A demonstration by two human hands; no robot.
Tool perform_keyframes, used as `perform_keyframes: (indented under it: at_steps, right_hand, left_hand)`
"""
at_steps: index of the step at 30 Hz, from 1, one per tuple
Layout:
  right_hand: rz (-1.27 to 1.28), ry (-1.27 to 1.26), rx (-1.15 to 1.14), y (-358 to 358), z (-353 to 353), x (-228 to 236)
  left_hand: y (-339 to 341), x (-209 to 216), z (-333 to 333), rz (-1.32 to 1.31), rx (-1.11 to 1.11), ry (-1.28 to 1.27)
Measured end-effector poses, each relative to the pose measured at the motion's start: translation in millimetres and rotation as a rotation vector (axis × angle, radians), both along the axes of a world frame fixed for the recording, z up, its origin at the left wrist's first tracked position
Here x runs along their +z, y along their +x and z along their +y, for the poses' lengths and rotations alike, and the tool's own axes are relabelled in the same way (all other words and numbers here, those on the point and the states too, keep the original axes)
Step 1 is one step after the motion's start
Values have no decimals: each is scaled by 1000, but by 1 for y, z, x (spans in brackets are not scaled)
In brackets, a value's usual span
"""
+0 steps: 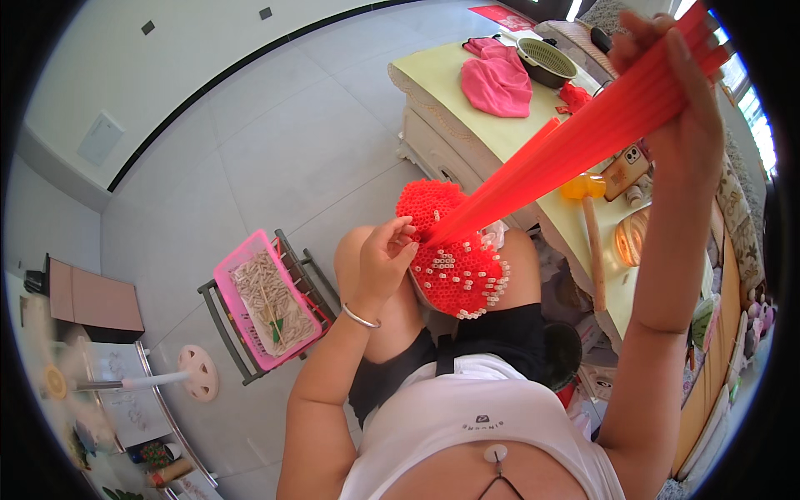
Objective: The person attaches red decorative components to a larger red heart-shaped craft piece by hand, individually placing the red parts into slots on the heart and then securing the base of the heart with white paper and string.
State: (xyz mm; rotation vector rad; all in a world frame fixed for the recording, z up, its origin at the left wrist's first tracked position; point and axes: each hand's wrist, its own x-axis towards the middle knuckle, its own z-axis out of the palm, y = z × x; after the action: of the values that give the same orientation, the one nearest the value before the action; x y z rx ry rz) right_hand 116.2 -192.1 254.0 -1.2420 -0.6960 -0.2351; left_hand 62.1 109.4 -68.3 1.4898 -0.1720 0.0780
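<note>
Grey floor tiles (292, 142) lie below. Right hand (687, 96) grasps red strands (558, 162); left hand (385, 260) touches red-white beadwork (471, 279), grip I cannot tell. It seems strand-pulling; next move needs even tension.

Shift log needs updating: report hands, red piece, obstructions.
Right hand raised, holding red strips. Left hand at red beaded piece across thighs. Strips partly hide table.

On the desk (427, 72), a pink cloth (500, 82) is laid beside a colander (547, 61); a phone (623, 175) is also placed. At left, a fan (158, 380) is seen.
</note>
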Motion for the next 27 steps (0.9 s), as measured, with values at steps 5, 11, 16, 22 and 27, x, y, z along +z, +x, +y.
perform_keyframes:
  at_steps: [5, 11, 16, 22, 27]
  right_hand:
    - [32, 140, -298, 7, -66, 38]
    - [114, 359, -550, -13, -149, 37]
    - [173, 387, -426, -30, -201, -13]
    - [155, 431, -427, -49, -190, -21]
    - [124, 519, -299, -74, -172, -21]
  left_hand:
    - [-2, -2, 3, -8, 83, 50]
    - [1, 31, -10, 88, 28, -318]
    - [24, 59, -42, -206, -213, 43]
    - [29, 146, -94, -551, -388, 64]
    - [19, 191, -125, -859, -248, 439]
